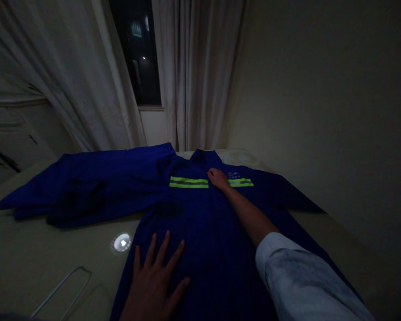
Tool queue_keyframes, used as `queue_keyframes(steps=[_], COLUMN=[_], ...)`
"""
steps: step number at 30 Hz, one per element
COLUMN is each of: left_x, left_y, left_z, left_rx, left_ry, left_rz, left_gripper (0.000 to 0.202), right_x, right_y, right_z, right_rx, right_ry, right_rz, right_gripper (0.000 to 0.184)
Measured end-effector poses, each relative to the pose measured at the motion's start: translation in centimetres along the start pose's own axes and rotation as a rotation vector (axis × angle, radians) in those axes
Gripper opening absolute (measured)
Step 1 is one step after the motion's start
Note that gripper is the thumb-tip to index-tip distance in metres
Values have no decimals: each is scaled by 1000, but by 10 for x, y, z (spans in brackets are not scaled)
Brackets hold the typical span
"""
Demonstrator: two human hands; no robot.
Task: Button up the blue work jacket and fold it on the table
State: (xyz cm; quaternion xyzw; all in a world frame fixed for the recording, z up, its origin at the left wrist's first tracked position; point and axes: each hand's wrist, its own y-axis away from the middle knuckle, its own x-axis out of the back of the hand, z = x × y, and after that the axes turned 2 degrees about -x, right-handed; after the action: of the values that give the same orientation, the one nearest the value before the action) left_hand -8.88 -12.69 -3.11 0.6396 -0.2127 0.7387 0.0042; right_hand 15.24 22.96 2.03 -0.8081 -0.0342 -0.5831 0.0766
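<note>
A dark blue work jacket (200, 223) lies spread out, its collar toward the window and its right-hand sleeve out to the side. Yellow-green reflective strips (189, 182) cross its chest, and small white lettering shows above the right-hand strip. My right hand (218, 178) is closed at the front opening below the collar, fingers curled on the cloth. Flat on the lower left of the jacket rests my left hand (155, 278), fingers spread and holding nothing. More blue cloth (87, 187) lies bunched to the left, touching the jacket; whether it is a separate garment I cannot tell.
The pale bed-like surface (16, 249) bears a bent wire loop (67, 285), perhaps a hanger, at lower left. A bright round white thing (122, 242) is beside the jacket. Curtains (194, 76) and a dark window (137, 53) stand behind, with a wall (321, 98) on the right.
</note>
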Motion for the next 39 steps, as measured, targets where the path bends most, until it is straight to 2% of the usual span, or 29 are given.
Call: queue_keyframes(steps=[7, 12, 15, 17, 18, 19, 21, 23, 25, 28, 30, 34, 39], left_x=[3, 13, 33, 44, 46, 45, 31, 7, -18, -44, -52, -51, -49], left_y=[4, 2, -29, -73, -99, -127, -182, -226, -253, -267, -268, -267, -266], left_z=[4, 2, 5, 9, 9, 9, 1, -15, -34, -57, -64, -62, -58], left_rx=[41, 50, 29, 18, 12, -16, -93, -112, -79, -20, 2, 22, 20], left_ry=[-20, -55, -67, -87, -103, -108, -100, -102, -107, -108, -107, -111, -129], left_rz=[-46, -73, -147, -157, -116, -65, 7, -21, -117, -222, -233, -221, -216], left_gripper=[77, 72, 60, 53, 50, 46, 51, 56, 60, 67, 68, 70, 69], right_x=[1, -4, -8, -9, -9, -8, -6, -6, -7, -12, -15, -14, 0], right_y=[-17, -11, 0, 6, 8, 10, 12, 11, 9, 5, 2, -1, 5], right_z=[20, 16, 7, 2, 0, -1, -2, -2, 0, 3, 6, 12, 12], right_rx=[-42, -50, -32, -20, -15, -10, 1, 7, 11, 16, 16, -13, -28], right_ry=[-101, -107, -83, -65, -57, -50, -37, -26, -21, -33, -54, -109, -189], right_rz=[41, 59, 73, 81, 83, 83, 80, 77, 75, 68, 67, 82, 148], right_gripper=[35, 34, 34, 35, 34, 34, 33, 34, 35, 35, 35, 36, 34])
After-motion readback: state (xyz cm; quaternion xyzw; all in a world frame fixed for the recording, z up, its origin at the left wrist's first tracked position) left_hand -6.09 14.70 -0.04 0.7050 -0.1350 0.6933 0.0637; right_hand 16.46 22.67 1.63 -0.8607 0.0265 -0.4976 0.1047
